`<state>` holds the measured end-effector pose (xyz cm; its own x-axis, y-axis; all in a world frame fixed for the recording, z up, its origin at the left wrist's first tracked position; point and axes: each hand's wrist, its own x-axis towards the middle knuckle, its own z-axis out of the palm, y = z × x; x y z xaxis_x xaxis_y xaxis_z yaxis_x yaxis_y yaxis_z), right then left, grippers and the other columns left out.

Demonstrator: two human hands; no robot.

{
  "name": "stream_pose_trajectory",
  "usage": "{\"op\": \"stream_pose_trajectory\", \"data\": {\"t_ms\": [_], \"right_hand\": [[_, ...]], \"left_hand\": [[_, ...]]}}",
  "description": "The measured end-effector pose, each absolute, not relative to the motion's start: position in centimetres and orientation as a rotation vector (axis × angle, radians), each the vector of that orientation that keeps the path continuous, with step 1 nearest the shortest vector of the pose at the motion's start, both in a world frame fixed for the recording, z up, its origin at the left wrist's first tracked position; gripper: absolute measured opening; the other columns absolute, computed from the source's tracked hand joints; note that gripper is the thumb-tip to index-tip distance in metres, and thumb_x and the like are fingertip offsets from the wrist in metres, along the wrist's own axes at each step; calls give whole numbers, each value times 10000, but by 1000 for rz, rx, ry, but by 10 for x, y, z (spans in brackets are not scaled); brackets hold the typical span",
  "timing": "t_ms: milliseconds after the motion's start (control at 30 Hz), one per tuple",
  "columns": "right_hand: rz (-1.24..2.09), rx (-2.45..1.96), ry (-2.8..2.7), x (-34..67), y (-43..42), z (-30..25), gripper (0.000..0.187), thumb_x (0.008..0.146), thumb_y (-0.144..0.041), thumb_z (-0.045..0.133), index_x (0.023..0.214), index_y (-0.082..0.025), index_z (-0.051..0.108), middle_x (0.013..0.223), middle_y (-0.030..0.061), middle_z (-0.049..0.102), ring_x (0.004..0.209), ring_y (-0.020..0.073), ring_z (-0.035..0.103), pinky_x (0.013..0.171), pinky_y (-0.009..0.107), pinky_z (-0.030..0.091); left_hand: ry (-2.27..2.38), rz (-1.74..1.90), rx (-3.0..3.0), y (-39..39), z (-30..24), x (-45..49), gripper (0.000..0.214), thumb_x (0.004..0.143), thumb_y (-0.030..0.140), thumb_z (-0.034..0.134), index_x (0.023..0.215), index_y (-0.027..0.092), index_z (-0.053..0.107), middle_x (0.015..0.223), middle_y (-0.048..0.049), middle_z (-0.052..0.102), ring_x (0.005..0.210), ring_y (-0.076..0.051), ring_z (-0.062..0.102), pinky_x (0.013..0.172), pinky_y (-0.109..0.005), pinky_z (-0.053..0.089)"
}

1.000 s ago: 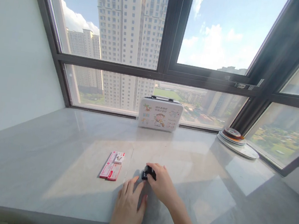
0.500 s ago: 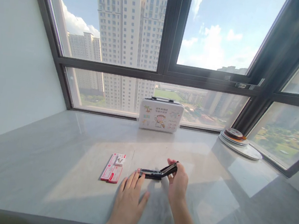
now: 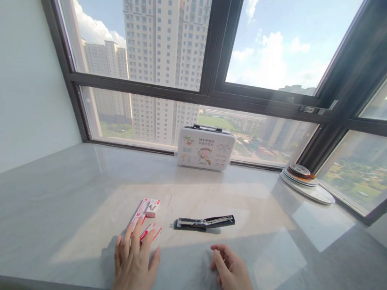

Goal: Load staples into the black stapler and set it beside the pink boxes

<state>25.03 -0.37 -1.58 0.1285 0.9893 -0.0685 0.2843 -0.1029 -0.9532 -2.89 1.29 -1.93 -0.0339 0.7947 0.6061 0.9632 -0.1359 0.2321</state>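
Observation:
A black stapler (image 3: 204, 222) lies folded open on the counter, its top arm raised toward the right and its metal rail showing. Neither hand touches it. My right hand (image 3: 231, 273) hovers just below and right of the stapler, fingers loosely bent with nothing in them. To the left, my left hand (image 3: 136, 256) reaches with spread fingers over flat red-and-white packets (image 3: 151, 230), and its fingertips cover part of them. Whether they press on the packets I cannot tell. Just beyond them sits a small white-and-red box (image 3: 153, 207) with a staple picture on it.
A white case (image 3: 205, 151) with cartoon prints and a black handle stands upright against the window. At the right corner is a stack of round plate-like discs (image 3: 306, 181). The pale stone counter (image 3: 65, 195) ends at a front edge near me.
Both hands have let go of the stapler, which stays folded open. My left hand has moved left to the packets, and one packet now sits tilted. My right hand has drawn back toward me.

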Motion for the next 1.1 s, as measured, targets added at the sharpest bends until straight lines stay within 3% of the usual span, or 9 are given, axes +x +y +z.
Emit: {"op": "stream_pose_trajectory", "data": {"t_ms": [100,200,333,533,800,933,1100], "right_hand": [[911,-1637,-1584,234,1,-1,371,963,-555,510,1003,-234,691,653,-14,666,621,175,619,598,274,398],[1051,-1587,-1671,218,11,7,424,1018,-540,403,941,-218,667,563,-19,627,567,159,578,583,260,369],[1189,-1566,-1661,215,27,6,384,996,-491,464,788,-198,599,523,-34,555,505,125,489,530,238,324],[1040,-1683,-1600,256,35,3,355,946,-487,556,760,-188,605,545,-32,539,516,120,466,527,238,297],[647,-1712,-1841,262,32,31,193,902,-391,619,917,-227,720,574,-46,576,562,142,512,571,249,298],[477,-1654,-2244,233,42,55,97,784,-270,709,802,-288,803,648,-4,682,635,167,598,590,264,293],[288,-1608,-2457,212,55,60,150,694,-179,693,724,-276,803,690,43,731,694,215,640,606,286,271]], "left_hand": [[-1843,-920,-2205,2,-23,-35,303,945,296,556,1211,330,698,1399,-69,610,1262,-314,549,1052,-535,436],[-1778,-907,-2552,0,-16,-25,302,941,291,586,1212,381,684,1228,-16,708,1132,-254,626,1051,-502,423],[-1737,-948,-2807,12,1,4,452,869,266,686,1302,383,631,1229,2,723,1150,-249,631,1178,-541,282],[-1817,-1059,-2868,29,13,18,405,826,294,728,1226,316,674,1211,-13,715,1156,-252,612,1023,-404,445],[-1861,-1137,-2877,28,10,13,500,832,279,699,1323,334,627,1236,-18,694,1195,-245,591,1045,-370,432],[-1876,-1144,-2873,28,12,13,484,835,290,689,1313,342,634,1237,-16,698,1183,-246,590,1019,-357,436],[-1879,-1215,-2880,27,16,12,459,816,260,688,1260,371,656,1203,5,707,1152,-242,593,973,-334,445]]}}
